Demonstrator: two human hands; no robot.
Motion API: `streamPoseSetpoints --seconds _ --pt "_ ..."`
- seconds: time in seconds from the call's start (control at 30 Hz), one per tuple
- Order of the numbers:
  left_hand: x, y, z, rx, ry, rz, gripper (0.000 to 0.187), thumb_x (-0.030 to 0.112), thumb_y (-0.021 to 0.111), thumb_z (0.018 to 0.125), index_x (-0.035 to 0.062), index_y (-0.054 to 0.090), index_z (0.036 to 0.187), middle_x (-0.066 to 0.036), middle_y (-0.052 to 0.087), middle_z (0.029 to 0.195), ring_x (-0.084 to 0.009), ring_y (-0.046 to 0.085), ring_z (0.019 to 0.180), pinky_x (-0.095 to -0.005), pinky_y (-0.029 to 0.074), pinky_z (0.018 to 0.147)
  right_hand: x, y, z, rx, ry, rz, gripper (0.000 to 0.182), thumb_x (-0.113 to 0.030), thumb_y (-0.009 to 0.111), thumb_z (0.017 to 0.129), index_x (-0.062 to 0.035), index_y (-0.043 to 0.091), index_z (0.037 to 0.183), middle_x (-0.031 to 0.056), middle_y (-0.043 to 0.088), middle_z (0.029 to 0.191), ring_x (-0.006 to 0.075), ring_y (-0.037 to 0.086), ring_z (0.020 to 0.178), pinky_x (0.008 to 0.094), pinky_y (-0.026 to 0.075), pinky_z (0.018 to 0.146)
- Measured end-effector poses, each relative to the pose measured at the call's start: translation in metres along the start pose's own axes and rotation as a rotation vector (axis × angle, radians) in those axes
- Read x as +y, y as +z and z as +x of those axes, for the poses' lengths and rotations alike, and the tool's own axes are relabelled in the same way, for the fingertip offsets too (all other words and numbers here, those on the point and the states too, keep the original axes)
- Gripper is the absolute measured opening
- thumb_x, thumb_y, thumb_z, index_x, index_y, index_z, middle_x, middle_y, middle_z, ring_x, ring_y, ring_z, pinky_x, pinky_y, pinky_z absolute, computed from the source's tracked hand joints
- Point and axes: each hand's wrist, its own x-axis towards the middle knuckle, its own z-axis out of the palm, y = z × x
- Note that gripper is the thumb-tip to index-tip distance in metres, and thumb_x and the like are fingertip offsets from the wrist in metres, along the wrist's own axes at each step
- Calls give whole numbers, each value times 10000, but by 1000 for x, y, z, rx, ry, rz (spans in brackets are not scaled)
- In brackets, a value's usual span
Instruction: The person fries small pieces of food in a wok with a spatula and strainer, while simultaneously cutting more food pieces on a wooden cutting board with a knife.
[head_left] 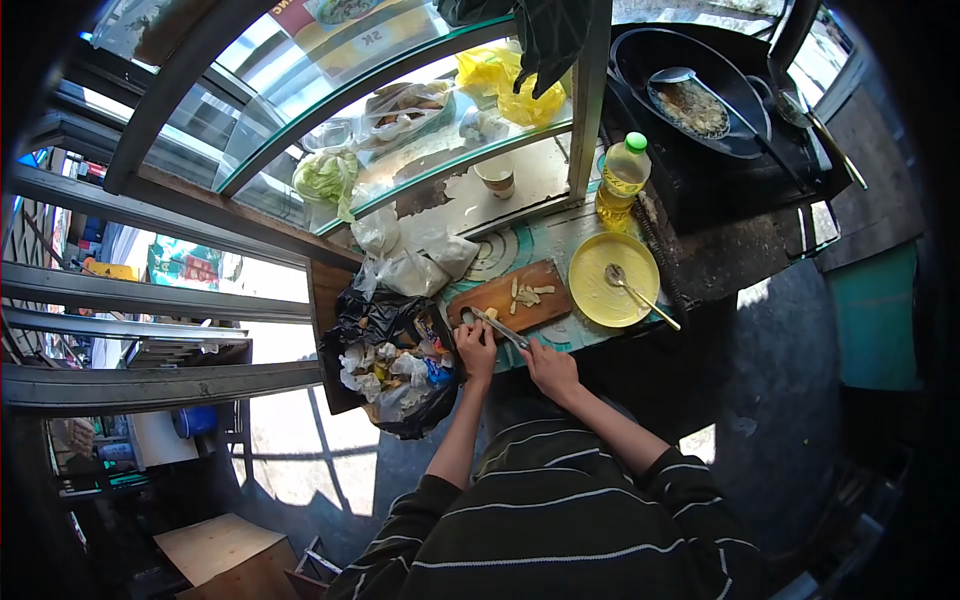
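1. The right hand (pixel 552 368) is closed around the handle of a knife (pixel 511 334) at the counter's front edge; the blade slants up and left over the cutting board (pixel 483 299).
2. The left hand (pixel 475 346), fingers bent, is at the board's near left corner, close to the blade; whether it grips anything I cannot tell.
3. A small pale piece (pixel 490 314) sits by the blade near that corner. More cut pieces (pixel 529 293) lie loose toward the board's right end.
4. Left of the counter, a black bag (pixel 432 408) is filled with crumpled refuse.
5. Just beside the board's right end stands a yellow dish (pixel 597 305); a spoon (pixel 640 298) rests in it, handle over the rim toward the front edge.
6. White plastic bags (pixel 425 264) lie beyond the board's far left corner.
7. Toward the counter's far right corner, a green-capped bottle (pixel 622 185) stands upright, holding yellow liquid.
8. Farther right, a ladle (pixel 735 115) lies in a dark wok (pixel 640 62); leftward, a glass case holds a leafy green vegetable (pixel 325 177).
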Motion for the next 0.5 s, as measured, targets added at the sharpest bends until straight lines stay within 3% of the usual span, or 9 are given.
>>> streamPoseSetpoints --seconds 0.23,0.5 --pt "0 2 1 -11 -6 52 191 101 618 745 5 624 910 -124 489 740 -289 476 747 -382 387 671 -2 3 9 29 -7 -5 275 -354 437 886 -82 478 886 123 580 650 321 585 535 413 467 451" --pt "4 0 0 -18 34 69 246 123 608 768 12 609 988 -131 487 762 -288 471 768 -386 380 703 9 -9 42 -58 175 172 310 -362 408 897 -60 478 909 190 596 697 398 573 625 501 443 548"
